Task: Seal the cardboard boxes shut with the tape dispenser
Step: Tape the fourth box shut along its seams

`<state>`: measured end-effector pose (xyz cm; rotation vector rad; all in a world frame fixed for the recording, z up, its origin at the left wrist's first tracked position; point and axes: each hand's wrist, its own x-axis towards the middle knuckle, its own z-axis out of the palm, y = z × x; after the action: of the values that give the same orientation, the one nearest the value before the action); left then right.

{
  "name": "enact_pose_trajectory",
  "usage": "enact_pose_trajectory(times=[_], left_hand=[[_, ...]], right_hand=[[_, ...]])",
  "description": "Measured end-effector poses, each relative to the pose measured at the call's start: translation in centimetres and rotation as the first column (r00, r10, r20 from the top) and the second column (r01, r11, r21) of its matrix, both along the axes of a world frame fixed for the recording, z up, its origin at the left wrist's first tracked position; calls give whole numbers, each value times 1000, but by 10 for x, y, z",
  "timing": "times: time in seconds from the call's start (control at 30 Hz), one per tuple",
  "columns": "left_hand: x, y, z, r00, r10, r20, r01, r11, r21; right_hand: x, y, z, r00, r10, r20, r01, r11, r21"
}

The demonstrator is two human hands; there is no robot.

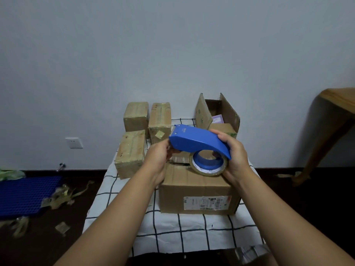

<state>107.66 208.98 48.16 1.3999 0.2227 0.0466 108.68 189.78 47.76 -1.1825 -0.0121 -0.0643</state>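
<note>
Right hand [233, 158] grips the tape dispenser [199, 144] above the box [197, 191]; left hand [159, 158] pinches its front (probably hunting the tape end). Next: stick tape across the seam.

Five cardboard boxes sit on the checked cloth [172, 233]. Three are small taped boxes toward its far left corner: one [136, 116] at the far edge, a second [160, 120] just beside it, a third [131, 153] nearer along the left edge. One open box [218, 115] stands at the far right corner with its flaps up. One large box [197, 191] sits mid-cloth, carrying one shipping label [206, 202]. There is one blue tape dispenser [199, 144], with one tape roll [208, 166] in it. Two hands are in view, the left hand [156, 160] and the right hand [233, 155].
</note>
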Motion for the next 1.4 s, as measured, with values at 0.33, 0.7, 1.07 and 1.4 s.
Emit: enact_pose_trajectory(times=[0.33,0.7,1.07,1.4], left_hand=[[3,10,-2,999,-41,-8,40,996,-80],[4,0,-10,996,87,21,-89,965,247],[6,1,-22,979,194,66,-205,921,332],[4,-6,-22,951,291,102,-308,879,363]], right_hand=[[-3,1,2,1000,15,-1,-15,1000,24],[-6,-6,14,995,-18,95,32,988,-152],[-3,-41,34,988,39,152,21,928,-372],[-1,-64,55,977,115,180,3,836,-549]])
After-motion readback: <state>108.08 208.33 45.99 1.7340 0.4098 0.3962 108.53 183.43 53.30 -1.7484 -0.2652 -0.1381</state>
